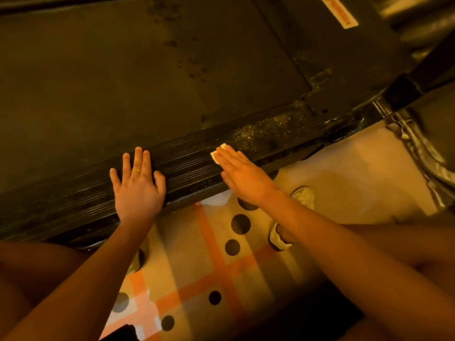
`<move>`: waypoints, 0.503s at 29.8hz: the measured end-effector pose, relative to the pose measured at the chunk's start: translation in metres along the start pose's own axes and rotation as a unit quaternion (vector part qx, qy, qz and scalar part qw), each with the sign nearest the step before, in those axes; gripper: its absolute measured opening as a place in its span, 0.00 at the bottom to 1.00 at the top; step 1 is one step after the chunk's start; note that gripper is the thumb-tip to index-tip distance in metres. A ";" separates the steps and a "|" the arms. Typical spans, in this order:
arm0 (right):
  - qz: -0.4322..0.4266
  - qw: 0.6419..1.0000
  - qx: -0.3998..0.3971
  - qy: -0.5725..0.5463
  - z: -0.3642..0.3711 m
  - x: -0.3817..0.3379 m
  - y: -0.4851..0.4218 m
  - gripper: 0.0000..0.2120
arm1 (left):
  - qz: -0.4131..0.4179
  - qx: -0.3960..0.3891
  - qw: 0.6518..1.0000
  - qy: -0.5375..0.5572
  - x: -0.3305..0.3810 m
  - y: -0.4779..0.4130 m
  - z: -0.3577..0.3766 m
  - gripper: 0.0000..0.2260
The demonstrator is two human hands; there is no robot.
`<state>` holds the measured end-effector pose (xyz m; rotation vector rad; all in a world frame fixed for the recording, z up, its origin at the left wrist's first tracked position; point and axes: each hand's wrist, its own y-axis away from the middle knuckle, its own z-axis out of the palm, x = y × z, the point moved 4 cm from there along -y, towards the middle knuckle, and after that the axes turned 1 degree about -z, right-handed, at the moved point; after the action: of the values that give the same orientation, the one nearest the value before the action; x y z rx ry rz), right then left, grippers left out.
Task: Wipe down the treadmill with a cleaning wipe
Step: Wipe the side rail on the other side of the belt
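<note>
Dim orange light is covering the treadmill (147, 70). Left hand (138, 190) is lying flat, fingers spread, on the ribbed side rail (189, 166), mid-frame. Right hand (242, 175), fingers straight and together, is pressing the white wipe (218, 155) onto that rail.

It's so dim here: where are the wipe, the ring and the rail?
wipe (215, 157), head view: exposed white corner.
ring (136, 170), head view: top of the gold band.
rail (187, 166), head view: ribbed top face.

White folded cleaning wipe (218, 153) lay flat on ribbed black side rail (187, 163) of the treadmill (344, 70), mostly covered by flat right hand (242, 177); rail dusty just beyond wipe, belt (123, 70) dark, stained
</note>
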<state>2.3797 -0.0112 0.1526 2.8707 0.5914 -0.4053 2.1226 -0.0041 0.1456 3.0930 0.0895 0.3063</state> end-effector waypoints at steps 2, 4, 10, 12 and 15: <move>0.027 0.999 -0.003 0.022 -0.012 0.039 0.021 0.28 | 0.002 0.002 1.000 0.004 0.000 0.000 0.000 0.26; 0.064 0.998 -0.003 0.028 -0.023 0.073 0.039 0.33 | 0.002 0.004 1.000 0.006 0.001 0.000 0.000 0.26; 0.054 0.998 0.012 0.002 -0.011 0.033 0.029 0.39 | 0.001 0.006 1.000 0.009 0.001 0.000 -0.001 0.28; 0.010 1.000 -0.004 0.007 -0.009 0.026 0.027 0.40 | 0.003 0.007 1.000 0.005 0.001 0.000 0.000 0.28; 0.071 0.997 0.020 0.017 -0.026 0.072 0.044 0.41 | 0.006 0.007 1.000 0.003 0.000 -0.001 0.001 0.28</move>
<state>2.4669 -0.0193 0.1609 2.9406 0.3842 -0.3504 2.1230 -0.0033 0.1450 3.1081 0.0734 0.3179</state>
